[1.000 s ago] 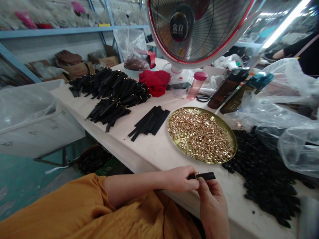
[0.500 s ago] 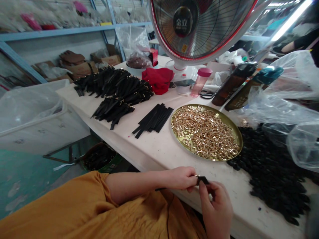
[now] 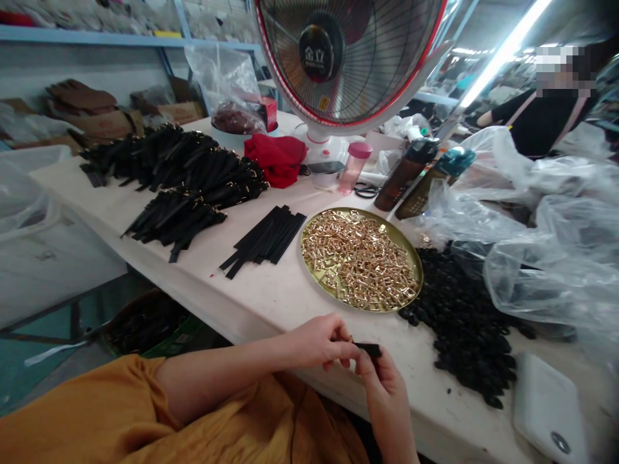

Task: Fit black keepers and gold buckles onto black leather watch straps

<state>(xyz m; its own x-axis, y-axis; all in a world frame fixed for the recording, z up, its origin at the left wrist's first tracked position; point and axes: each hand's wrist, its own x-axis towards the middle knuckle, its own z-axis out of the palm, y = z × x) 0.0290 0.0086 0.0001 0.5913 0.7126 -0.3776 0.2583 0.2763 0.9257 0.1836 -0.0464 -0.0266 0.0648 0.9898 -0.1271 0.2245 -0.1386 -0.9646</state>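
Note:
Over the table's front edge, my left hand (image 3: 333, 345) and my right hand (image 3: 384, 380) meet, both closed on one black strap (image 3: 368, 349). A short end of the strap shows above my right fingers. A small gold glint lies at my left fingertips; fingers hide most of it. Just beyond the hands is a round gold tray (image 3: 309, 278) heaped with gold buckles (image 3: 367, 261). Flat black straps (image 3: 265, 238) lie in a loose stack left of the tray. Black oval pieces (image 3: 464, 322) are piled to its right.
Black straps with gold buckles (image 3: 178, 161) form a large heap at the back left. A fan (image 3: 348, 58), a red cloth (image 3: 275, 160), a pink-lidded bottle (image 3: 355, 169) and scissors (image 3: 366, 190) stand behind. Plastic bags (image 3: 546, 258) and a white power bank (image 3: 551, 406) are at right. Another person (image 3: 541, 122) is beyond.
My view has swung right, bringing the white power bank and another person into sight. Both hands stay together on the strap, with the left fingers shifted around its gold part.

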